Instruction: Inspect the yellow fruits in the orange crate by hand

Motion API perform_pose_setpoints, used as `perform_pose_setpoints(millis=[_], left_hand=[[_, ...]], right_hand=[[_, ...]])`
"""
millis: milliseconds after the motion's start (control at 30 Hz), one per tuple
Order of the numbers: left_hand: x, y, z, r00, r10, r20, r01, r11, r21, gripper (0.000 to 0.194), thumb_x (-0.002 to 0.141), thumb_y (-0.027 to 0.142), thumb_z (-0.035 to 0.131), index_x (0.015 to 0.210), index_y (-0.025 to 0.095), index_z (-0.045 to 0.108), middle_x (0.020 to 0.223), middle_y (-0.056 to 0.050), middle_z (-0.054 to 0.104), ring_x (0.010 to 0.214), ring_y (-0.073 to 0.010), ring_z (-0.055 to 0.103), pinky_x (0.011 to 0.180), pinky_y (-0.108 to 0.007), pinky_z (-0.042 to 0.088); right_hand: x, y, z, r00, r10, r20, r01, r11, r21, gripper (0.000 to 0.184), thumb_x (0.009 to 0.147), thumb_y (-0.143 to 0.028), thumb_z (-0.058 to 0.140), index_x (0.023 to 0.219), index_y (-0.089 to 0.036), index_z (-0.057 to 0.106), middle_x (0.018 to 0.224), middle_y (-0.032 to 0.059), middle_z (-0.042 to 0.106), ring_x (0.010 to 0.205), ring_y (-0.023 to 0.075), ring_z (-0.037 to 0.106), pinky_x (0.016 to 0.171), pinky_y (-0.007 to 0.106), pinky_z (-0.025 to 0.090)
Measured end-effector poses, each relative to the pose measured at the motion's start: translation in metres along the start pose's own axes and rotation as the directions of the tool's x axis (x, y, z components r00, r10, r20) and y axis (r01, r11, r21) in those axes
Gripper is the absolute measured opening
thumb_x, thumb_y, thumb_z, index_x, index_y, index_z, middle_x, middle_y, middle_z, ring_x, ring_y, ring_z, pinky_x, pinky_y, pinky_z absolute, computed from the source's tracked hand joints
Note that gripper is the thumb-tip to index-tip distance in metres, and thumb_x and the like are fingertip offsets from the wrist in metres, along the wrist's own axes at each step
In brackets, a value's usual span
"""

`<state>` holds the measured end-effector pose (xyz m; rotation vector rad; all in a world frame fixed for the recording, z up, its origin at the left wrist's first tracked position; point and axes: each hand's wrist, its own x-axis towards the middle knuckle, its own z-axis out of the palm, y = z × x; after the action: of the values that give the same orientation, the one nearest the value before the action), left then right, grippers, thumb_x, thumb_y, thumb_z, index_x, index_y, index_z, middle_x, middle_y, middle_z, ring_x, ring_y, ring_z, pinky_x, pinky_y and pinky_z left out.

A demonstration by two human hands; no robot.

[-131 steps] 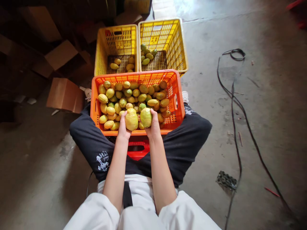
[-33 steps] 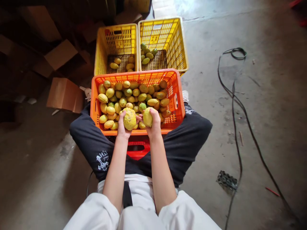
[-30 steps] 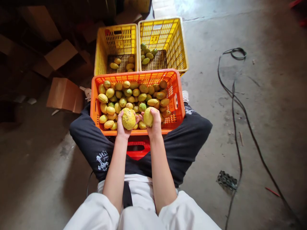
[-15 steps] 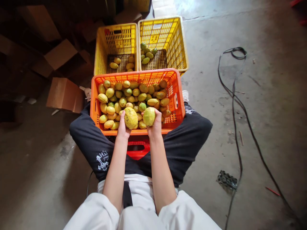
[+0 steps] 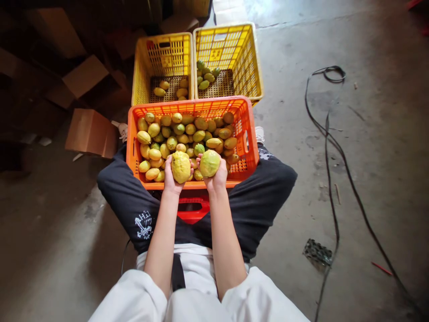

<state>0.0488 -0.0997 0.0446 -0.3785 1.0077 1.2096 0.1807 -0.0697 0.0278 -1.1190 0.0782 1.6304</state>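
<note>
My left hand (image 5: pixel 172 184) is closed around a bumpy yellow fruit (image 5: pixel 181 167), its thumb on the left side and fingertips showing at the right. In my right hand (image 5: pixel 219 180) sits a smoother, rounder yellow-green fruit (image 5: pixel 209 163), with the fingers curled round its left side. Both fruits are held side by side, slightly apart, over the near edge of an orange crate (image 5: pixel 187 184). Many oval yellow and greenish fruits (image 5: pixel 199 136) of a like sort lie in that crate. Their exact kind is not clear.
Two yellow crates stand behind the orange one; the left crate (image 5: pixel 142 67) holds several yellowish fruits, the right crate (image 5: pixel 253 62) several greener ones. Cardboard boxes (image 5: pixel 87 132) are at the left. A black cable (image 5: pixel 348 172) runs over the floor at the right.
Both fruits have been turned in my hands: the left one shows a cleaner yellow side, the right one a greener side. The hands have barely moved, and the crates stay put.
</note>
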Motion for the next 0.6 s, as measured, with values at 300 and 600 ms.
perform_pose_setpoints(millis=[300,600], left_hand=[[0.002,-0.004,0.001,1.0,-0.015,0.005,0.015,1.0,-0.003,0.048,0.105,0.056,0.067,0.13,0.016,0.075,0.096,-0.013,0.082,0.083,-0.0253,0.081,0.077,-0.034,0.069],[-0.012,-0.001,0.019,0.994,0.064,-0.085,-0.064,0.998,-0.006,0.027,0.106,0.046,0.063,0.108,0.022,0.074,0.081,-0.002,0.076,0.076,-0.0197,0.077,0.087,-0.037,0.07]], right_hand=[[0.0,-0.002,0.002,0.996,0.082,0.04,-0.083,0.996,0.018,0.041,0.105,-0.056,0.051,0.095,-0.022,0.071,0.083,0.0077,0.081,0.07,0.0223,0.078,0.067,0.035,0.071],[-0.006,-0.002,0.006,0.998,0.063,0.02,-0.063,0.998,-0.024,0.046,0.103,-0.068,0.061,0.096,-0.024,0.071,0.077,0.001,0.078,0.064,0.0171,0.073,0.068,0.031,0.069]])
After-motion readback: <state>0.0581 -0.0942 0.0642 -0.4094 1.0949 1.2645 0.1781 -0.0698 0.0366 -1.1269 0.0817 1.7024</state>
